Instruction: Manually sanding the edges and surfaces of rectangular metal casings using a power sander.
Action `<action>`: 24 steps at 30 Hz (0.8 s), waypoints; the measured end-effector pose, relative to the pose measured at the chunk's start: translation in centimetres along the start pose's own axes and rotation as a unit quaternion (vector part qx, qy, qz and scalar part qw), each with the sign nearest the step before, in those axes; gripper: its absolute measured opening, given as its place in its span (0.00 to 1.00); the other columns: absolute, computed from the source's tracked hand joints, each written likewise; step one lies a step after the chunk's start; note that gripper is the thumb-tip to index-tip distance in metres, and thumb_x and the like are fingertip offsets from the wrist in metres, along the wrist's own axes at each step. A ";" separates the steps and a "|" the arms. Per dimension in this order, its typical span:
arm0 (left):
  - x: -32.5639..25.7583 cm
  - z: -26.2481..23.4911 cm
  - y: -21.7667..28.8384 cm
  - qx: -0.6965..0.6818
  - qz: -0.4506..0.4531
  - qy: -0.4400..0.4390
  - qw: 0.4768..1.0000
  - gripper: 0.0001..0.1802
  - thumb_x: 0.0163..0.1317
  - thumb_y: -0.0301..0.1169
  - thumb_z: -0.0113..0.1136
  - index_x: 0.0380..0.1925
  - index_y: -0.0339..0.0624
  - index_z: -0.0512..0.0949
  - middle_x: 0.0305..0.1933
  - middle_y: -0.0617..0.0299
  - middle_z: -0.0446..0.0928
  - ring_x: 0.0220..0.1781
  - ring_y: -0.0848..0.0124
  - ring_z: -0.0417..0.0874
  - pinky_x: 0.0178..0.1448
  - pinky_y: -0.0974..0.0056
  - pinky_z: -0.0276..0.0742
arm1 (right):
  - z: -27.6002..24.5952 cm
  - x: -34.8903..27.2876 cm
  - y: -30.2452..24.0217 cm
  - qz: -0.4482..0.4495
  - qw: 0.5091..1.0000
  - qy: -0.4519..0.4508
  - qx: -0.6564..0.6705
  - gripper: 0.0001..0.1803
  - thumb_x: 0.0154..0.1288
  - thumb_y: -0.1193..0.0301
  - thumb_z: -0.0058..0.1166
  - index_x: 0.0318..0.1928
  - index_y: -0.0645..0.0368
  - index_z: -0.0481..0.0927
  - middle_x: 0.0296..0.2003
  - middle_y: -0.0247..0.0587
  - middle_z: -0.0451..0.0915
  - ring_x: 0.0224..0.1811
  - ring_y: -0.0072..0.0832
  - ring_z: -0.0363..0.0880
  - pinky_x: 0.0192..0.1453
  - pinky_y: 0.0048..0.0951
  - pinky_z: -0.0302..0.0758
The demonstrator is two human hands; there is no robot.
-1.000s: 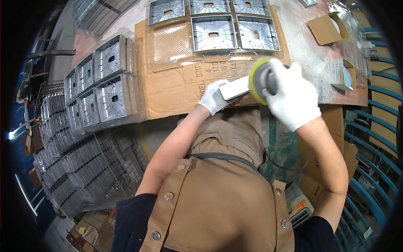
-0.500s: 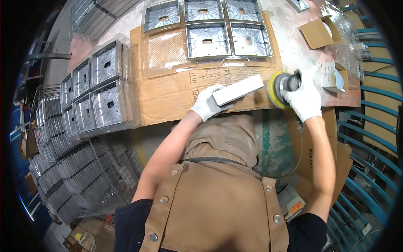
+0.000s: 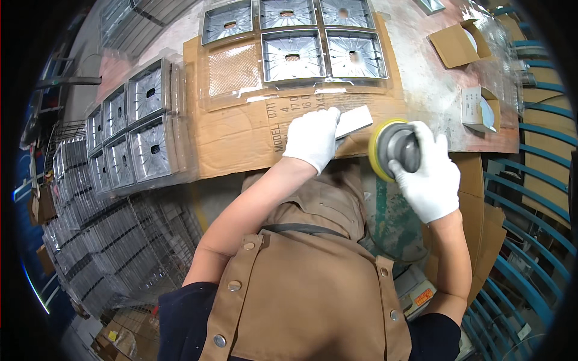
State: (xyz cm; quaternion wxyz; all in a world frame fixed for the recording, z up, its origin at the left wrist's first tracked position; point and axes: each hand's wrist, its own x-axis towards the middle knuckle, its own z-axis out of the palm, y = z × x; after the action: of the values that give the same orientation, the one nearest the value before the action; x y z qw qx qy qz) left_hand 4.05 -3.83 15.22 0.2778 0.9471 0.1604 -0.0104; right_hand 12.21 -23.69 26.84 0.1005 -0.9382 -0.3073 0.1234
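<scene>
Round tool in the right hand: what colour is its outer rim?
Yellow. The tool's outer rim shows best in the head view.

Open cardboard (image 3: 232,141) here, left of the left hand (image 3: 312,138)! The tray (image 3: 233,67) blocks ahead, the sander (image 3: 395,149) rightward.

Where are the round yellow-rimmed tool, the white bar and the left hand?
Round yellow-rimmed tool (image 3: 398,149): head view, grey body.
White bar (image 3: 355,121): head view, uncovered right part.
Left hand (image 3: 311,139): head view, back of glove.
</scene>
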 end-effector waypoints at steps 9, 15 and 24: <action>0.0 0.9 -0.2 -0.019 0.015 0.009 1.000 0.06 0.63 0.28 0.58 0.40 0.46 0.77 0.34 0.52 0.84 0.39 0.50 0.87 0.42 0.48 0.81 | 0.5 1.9 -2.1 -0.061 0.996 -0.061 -0.039 0.35 0.57 0.67 0.71 0.65 0.47 0.71 0.47 0.56 0.73 0.38 0.55 0.83 0.43 0.45 0.82; 0.3 0.9 -0.6 -0.046 -0.006 -0.007 0.999 0.08 0.61 0.33 0.64 0.38 0.47 0.77 0.35 0.51 0.84 0.41 0.48 0.86 0.44 0.47 0.80 | 0.2 2.5 -3.1 -0.071 0.993 -0.083 -0.054 0.33 0.56 0.69 0.65 0.64 0.48 0.72 0.46 0.59 0.72 0.36 0.56 0.83 0.42 0.48 0.82; 0.5 1.1 -0.8 -0.041 0.008 0.003 0.999 0.09 0.60 0.32 0.64 0.39 0.46 0.76 0.34 0.51 0.84 0.40 0.48 0.86 0.43 0.47 0.80 | 0.2 2.6 -3.0 -0.058 0.994 -0.060 -0.077 0.36 0.54 0.69 0.73 0.63 0.49 0.71 0.46 0.55 0.74 0.39 0.54 0.83 0.43 0.44 0.82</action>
State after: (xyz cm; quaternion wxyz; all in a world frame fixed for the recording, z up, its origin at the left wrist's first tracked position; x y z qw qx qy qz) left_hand 4.36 -3.62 13.84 0.3164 0.9360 0.1542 0.0013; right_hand 12.50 -19.77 26.99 0.0168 -0.9148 -0.3749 0.1494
